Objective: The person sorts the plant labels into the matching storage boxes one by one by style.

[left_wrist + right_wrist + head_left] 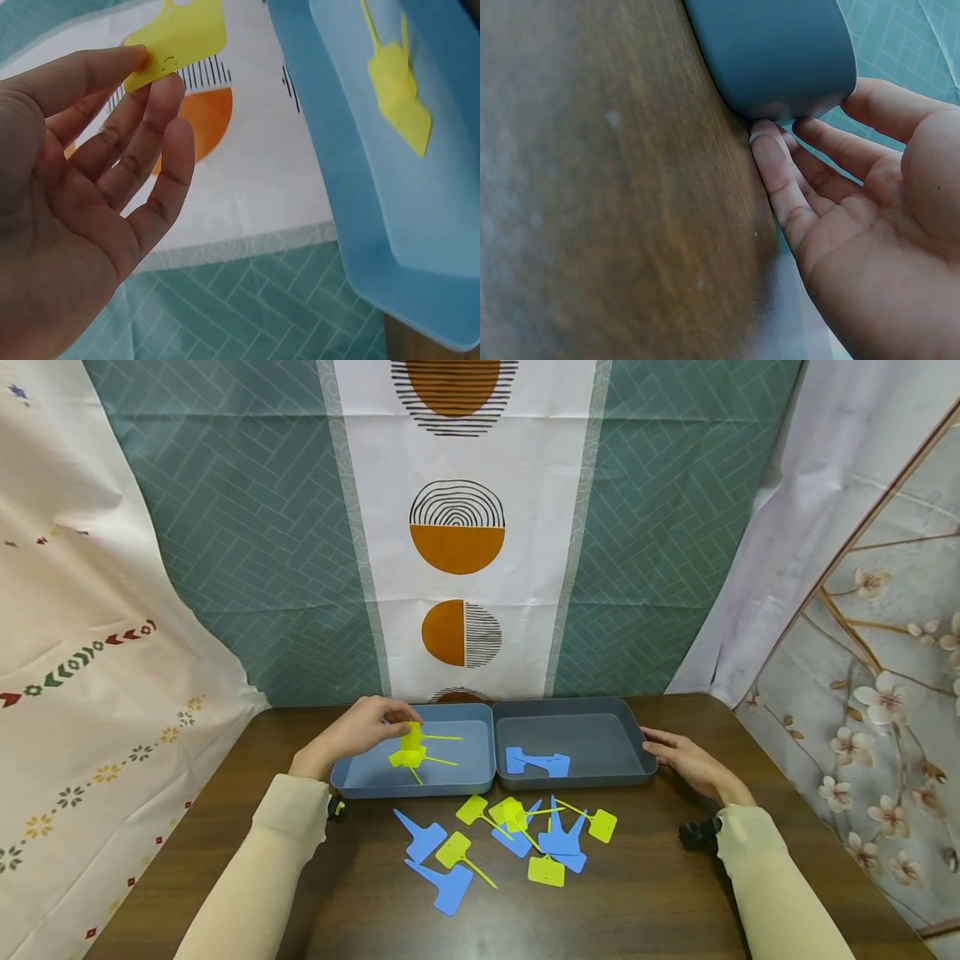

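Note:
Over the blue-grey tray (457,718), my left hand (358,731) pinches a yellow T-shaped plant label (180,41) by its flat head, between thumb and fingertips. Below it in that tray lie a few more yellow plant labels (394,90), overlapping. My right hand (686,760) touches the right end of the dark grey tray (577,727); in the right wrist view the thumb is at the rim and the fingertips (769,146) rest against the lower wall. Blue plant labels (557,766) lie inside the dark tray, near its front left.
In front of the trays, several yellow plant labels (546,871) and blue plant labels (452,887) lie scattered and partly overlapping on the brown wooden table (615,902). The two trays stand side by side near the table's far edge. A patterned curtain (247,527) hangs behind.

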A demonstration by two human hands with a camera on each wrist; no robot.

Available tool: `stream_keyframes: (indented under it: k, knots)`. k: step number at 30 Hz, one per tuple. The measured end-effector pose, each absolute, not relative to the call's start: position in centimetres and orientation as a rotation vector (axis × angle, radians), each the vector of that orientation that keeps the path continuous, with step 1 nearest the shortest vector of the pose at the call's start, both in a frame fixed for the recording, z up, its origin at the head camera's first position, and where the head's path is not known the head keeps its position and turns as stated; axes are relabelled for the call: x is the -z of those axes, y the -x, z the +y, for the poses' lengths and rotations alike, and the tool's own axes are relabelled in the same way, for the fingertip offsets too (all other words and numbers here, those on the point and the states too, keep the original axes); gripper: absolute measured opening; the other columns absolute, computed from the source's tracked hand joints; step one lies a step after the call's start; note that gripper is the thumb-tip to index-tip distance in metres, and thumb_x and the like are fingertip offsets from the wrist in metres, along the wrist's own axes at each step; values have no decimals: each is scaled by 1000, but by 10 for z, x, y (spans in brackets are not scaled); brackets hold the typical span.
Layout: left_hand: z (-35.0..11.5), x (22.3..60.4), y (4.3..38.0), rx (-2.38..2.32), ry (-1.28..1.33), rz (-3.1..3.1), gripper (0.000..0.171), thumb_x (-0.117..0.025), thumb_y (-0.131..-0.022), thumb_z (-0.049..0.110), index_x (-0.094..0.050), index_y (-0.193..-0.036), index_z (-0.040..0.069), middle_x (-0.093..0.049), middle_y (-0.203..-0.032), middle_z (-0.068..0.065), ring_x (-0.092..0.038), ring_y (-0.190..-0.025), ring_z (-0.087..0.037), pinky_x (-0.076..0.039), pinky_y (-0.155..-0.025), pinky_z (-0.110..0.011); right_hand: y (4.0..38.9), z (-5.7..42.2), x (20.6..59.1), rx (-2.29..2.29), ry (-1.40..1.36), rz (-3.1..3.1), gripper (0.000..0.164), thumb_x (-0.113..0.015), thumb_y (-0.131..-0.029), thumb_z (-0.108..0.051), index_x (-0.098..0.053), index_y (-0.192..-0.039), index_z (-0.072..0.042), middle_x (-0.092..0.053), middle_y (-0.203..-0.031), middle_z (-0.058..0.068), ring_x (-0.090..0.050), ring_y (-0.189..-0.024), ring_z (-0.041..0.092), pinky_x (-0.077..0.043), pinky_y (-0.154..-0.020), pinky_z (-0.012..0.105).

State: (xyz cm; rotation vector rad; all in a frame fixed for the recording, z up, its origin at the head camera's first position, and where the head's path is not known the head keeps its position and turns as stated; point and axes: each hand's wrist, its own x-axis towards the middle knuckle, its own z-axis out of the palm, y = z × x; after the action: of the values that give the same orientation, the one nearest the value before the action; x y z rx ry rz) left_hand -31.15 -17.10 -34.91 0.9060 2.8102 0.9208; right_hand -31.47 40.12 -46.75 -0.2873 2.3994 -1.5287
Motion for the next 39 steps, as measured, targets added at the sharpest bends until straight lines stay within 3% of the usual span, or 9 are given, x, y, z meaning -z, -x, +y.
stream_keyframes:
  k: [5,11,18,32,39]
  knots:
    - [-176,339,325,-845,-879,2805,21,-65,-102,8,-75,-120,5,-76,-113,-8,-71,-102,-27,-57,-90,-47,315,400,466,1517,283,2406,73,-51,-111,-35,-18,-164,3,-19,-167,31,-28,-150,49,-24,-120,62]
    - [-179,335,341,-755,-892,2771,20,-64,-103,8,-76,-119,4,-77,-108,-6,-71,-100,-27,-57,-89,-46,315,401,468,1519,277,2401,72,-51,-111,-33,-19,-164,4,-19,-167,31,-28,-150,49,-26,-120,61]
    - [-183,332,353,-645,-838,2744,20,-63,-103,6,-76,-117,2,-77,-112,-11,-68,-113,-36,-57,-94,-49,314,400,468,1537,282,2399,70,-51,-111,-31,-19,-163,4,-19,-167,30,-26,-152,47,-25,-120,60]
    - [-187,342,373,-448,-720,2704,21,-61,-101,3,-77,-115,1,-71,-90,-6,-60,-81,-21,-53,-79,-38,315,398,466,1546,264,2383,71,-50,-112,-31,-17,-164,4,-17,-167,32,-24,-151,50,-21,-121,63]
    - [-182,339,377,-448,-613,2661,23,-58,-103,4,-75,-118,0,-70,-103,-10,-63,-89,-31,-53,-79,-37,312,399,465,1545,271,2392,74,-51,-111,-34,-17,-163,5,-17,-167,32,-23,-152,50,-21,-122,62]
